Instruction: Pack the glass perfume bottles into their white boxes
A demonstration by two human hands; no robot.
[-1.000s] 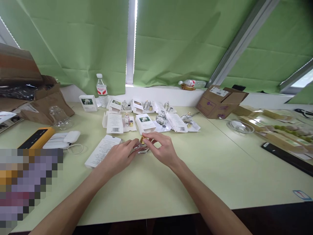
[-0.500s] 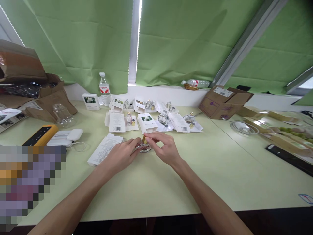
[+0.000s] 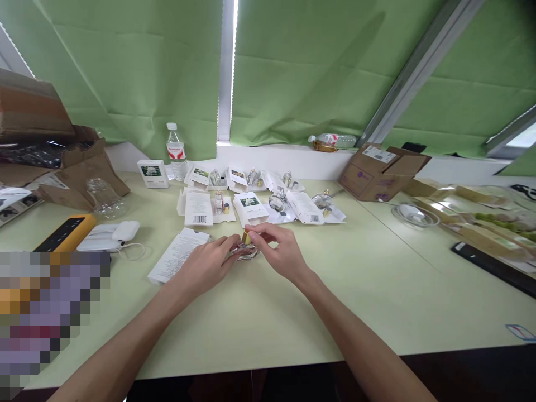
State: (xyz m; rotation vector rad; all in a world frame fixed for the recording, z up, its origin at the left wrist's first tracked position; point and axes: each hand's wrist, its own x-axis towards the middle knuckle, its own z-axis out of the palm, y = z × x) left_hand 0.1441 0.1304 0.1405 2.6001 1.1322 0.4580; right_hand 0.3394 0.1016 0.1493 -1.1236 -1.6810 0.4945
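Note:
A clear glass perfume bottle (image 3: 248, 253) is on the table in front of me, its left side gripped by the fingers of my left hand (image 3: 211, 259). Between the thumb and fingers of my right hand (image 3: 282, 248) is a gold cap (image 3: 246, 237), held at the top of the bottle. Whether the cap is seated on the neck cannot be made out. Just left of my left hand lies a white printed carton (image 3: 180, 255). Beyond the hands are several opened white boxes, among them a box with a flower picture (image 3: 251, 207), with glass bottles beside them.
A water bottle (image 3: 176, 153) stands at the back, near a small upright box (image 3: 153, 173). Cardboard boxes (image 3: 377, 173) sit at right and left. A yellow-orange device (image 3: 67, 231) and a white cabled device (image 3: 109, 235) lie left; a black bar (image 3: 494, 268) lies right.
The camera view has shifted slightly. Both hands keep their hold on the bottle and the gold cap, with hardly any other movement visible.

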